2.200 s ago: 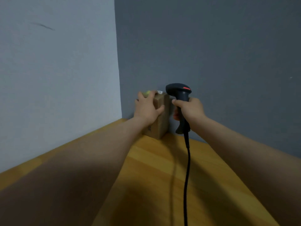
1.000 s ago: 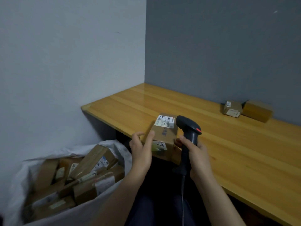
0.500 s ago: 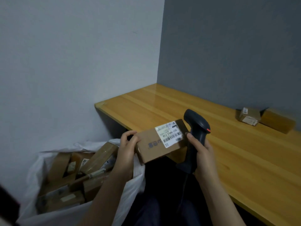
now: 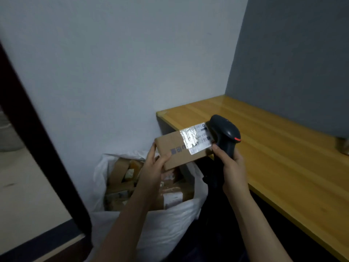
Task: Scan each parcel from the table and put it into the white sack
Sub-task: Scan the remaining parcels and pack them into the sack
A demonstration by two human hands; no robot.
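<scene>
My left hand [image 4: 154,168] grips the left end of a flat brown cardboard parcel [image 4: 176,151] and holds it in the air above the white sack [image 4: 166,225]. A glossy white label [image 4: 195,140] faces up on the parcel's right half. My right hand [image 4: 231,163] grips the handle of a black barcode scanner [image 4: 224,136], whose head sits right over the label's right end. The sack stands on the floor below, open, with several cardboard parcels [image 4: 124,184] inside.
The wooden table [image 4: 273,148] runs along the grey wall on the right, its left end close to the sack. A small brown object [image 4: 343,146] shows at the table's far right edge. A dark door frame [image 4: 37,144] slants down the left side.
The view has swung left towards the sack. I have carried the parcel from over the table's edge to above the sack, and the scanner head has closed in on the label.
</scene>
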